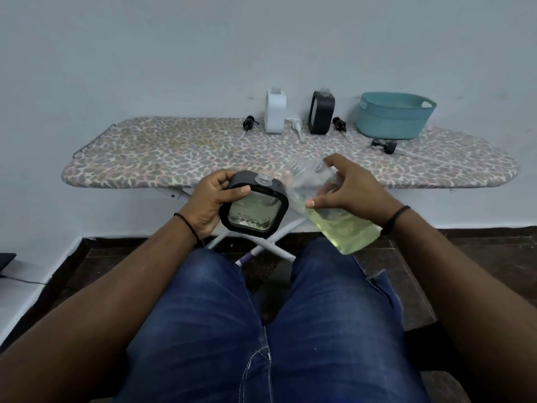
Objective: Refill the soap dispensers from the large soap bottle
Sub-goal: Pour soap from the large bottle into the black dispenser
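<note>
- The left hand (207, 202) grips a black dispenser (254, 209), its neck uncapped, before the ironing board's (174, 158) near edge.
- The right hand (347, 190) clasps the tilted soap bottle (340, 219) beside it.
- White dispenser (275, 114), a second black one (321, 113) and teal basket (392, 116) line the far edge.

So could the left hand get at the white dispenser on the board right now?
Probably not yet: the left hand grips a black dispenser. The path to the white dispenser looks clear once it is freed.
</note>
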